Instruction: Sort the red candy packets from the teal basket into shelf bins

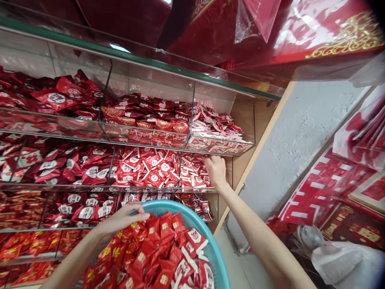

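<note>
A blue-green plastic basket (221,257) is in the lower middle, heaped with small red packets (147,253), some printed in gold, some edged in white. My left hand (128,218) grips its far left rim, with the thumb on the inner side over the packets. My right hand (215,170) reaches into the rightmost compartment of a shelf, among red-and-white packets (192,172). Its fingers are curled with the tips turned away, so what they hold is hidden.
Glass shelves with dividers rise before me, filled with red packets (57,98). A green-edged glass shelf (180,70) crosses above, under large red boxes (255,48). The cabinet's wooden side (243,176) borders a grey wall (276,148). Red goods and a white bag (345,261) lie right.
</note>
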### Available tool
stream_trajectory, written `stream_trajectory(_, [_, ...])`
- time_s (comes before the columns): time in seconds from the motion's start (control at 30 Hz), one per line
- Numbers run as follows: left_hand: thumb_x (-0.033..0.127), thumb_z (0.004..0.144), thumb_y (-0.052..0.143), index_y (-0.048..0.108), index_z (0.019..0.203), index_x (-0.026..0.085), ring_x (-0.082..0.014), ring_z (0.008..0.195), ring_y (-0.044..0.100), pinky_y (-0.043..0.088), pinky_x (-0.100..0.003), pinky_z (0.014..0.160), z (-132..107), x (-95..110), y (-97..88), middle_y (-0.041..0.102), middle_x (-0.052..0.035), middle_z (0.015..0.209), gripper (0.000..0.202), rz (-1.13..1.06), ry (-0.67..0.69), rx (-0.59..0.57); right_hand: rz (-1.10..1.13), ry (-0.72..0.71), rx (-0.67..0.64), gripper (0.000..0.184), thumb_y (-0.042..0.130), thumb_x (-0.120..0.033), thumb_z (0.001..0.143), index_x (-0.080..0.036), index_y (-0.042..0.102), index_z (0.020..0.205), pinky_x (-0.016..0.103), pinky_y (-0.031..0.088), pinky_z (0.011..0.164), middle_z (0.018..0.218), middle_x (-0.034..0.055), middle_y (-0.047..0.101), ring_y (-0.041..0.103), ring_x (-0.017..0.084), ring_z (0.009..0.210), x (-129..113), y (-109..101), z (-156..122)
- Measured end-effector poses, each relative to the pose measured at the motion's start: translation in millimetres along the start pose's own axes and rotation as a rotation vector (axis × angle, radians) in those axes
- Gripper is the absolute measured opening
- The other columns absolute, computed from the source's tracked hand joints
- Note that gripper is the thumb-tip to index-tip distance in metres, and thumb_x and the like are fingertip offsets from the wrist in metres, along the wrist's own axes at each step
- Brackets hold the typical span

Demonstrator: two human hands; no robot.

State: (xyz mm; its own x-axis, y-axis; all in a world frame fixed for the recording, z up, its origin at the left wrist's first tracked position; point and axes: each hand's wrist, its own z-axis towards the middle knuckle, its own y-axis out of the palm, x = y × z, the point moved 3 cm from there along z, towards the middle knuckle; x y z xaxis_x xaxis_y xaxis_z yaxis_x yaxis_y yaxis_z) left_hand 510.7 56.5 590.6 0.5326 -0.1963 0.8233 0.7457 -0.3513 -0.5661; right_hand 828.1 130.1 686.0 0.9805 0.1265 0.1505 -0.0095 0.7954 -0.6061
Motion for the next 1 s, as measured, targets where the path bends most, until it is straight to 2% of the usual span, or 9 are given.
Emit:
stream_trajectory(0.1, [0.059,0.074,0.054,0.057,0.068,0.02,-0.0203,0.085,0.053,0.039,-0.028,0.08,0,-1,-0.2,0.057,0.0009,0.082,0.04,0.01,0.004,0.014,0.013,0.047,0.054,0.027,0.038,-0.025,0.095,-0.018,0.064,0.099,0.033,0.028,0.072,0.089,0.0089,0.061,0.047,0.021,0.083,2,-11,-11])
stream_trajectory(0.2, [0.059,0.074,0.055,0.059,0.07,0.02,-0.0206,0.086,0.054,0.039,-0.028,0.08,-1,1,-0.1,0.058,0.0008,0.083,0.039,0.009,0.002,0.004,0.095,0.075,0.106,0.028,0.038,-0.029,0.095,-0.018,0.065,0.096,0.032,0.031,0.071,0.087,0.0078,0.062,0.049,0.02,0.081,2,-31,-27])
stream_trajectory(0.33, [0.058,0.074,0.055,0.06,0.069,0.019,-0.0195,0.083,0.054,0.039,-0.027,0.077,-3,8,0.3,0.06,0.0014,0.081,0.039,-0.029,-0.015,-0.017,0.465,0.089,0.099,0.023,0.048,-0.032,0.091,-0.02,0.067,0.084,0.033,0.036,0.073,0.08,0.006,0.062,0.052,0.019,0.08,-4,-70,-50])
stream_trajectory(0.37, [0.057,0.074,0.056,0.06,0.068,0.019,-0.019,0.082,0.054,0.039,-0.026,0.076,-3,10,0.2,0.059,0.002,0.08,0.039,-0.033,-0.016,-0.015,0.589,0.108,0.037,0.023,0.05,-0.034,0.089,-0.02,0.067,0.081,0.032,0.037,0.073,0.079,0.0056,0.062,0.053,0.019,0.079,-7,-77,-56])
stream_trajectory(0.43, [0.056,0.073,0.057,0.058,0.066,0.019,-0.0178,0.079,0.052,0.038,-0.025,0.074,-4,13,0.1,0.056,0.0033,0.076,0.037,-0.034,-0.014,-0.01,0.854,0.192,-0.188,0.026,0.053,-0.039,0.086,-0.019,0.066,0.074,0.03,0.04,0.067,0.073,0.0042,0.062,0.053,0.017,0.07,-15,-84,-71])
stream_trajectory(0.57, [0.055,0.074,0.057,0.054,0.064,0.02,-0.0169,0.078,0.049,0.036,-0.024,0.072,-4,13,0.4,0.052,0.0041,0.075,0.037,-0.034,-0.032,-0.017,1.245,0.357,-0.77,0.037,0.061,-0.052,0.076,-0.016,0.062,0.067,0.026,0.039,0.058,0.063,0.0001,0.058,0.049,0.013,0.059,-40,-73,-114])
stream_trajectory(0.63, [0.055,0.073,0.057,0.054,0.065,0.02,-0.0173,0.079,0.049,0.036,-0.024,0.072,-4,13,0.5,0.052,0.0038,0.076,0.037,-0.032,-0.036,-0.021,1.322,0.392,-0.923,0.041,0.063,-0.055,0.072,-0.015,0.061,0.066,0.025,0.037,0.057,0.061,-0.0018,0.055,0.046,0.011,0.058,-49,-66,-133])
stream_trajectory(0.77, [0.057,0.072,0.056,0.054,0.064,0.02,-0.0176,0.078,0.05,0.037,-0.023,0.071,-3,11,0.1,0.053,0.0038,0.075,0.038,-0.019,-0.027,-0.011,1.358,0.405,-1.018,0.045,0.065,-0.058,0.069,-0.015,0.057,0.062,0.023,0.033,0.055,0.057,-0.0042,0.048,0.04,0.009,0.055,-56,-59,-150])
stream_trajectory(1.0, [0.058,0.073,0.055,0.054,0.066,0.02,-0.0177,0.08,0.051,0.038,-0.024,0.073,-2,9,0.5,0.055,0.0028,0.077,0.038,-0.017,-0.031,-0.025,1.328,0.385,-1.031,0.047,0.063,-0.06,0.07,-0.014,0.057,0.063,0.023,0.032,0.054,0.058,-0.004,0.045,0.037,0.008,0.056,-51,-57,-148])
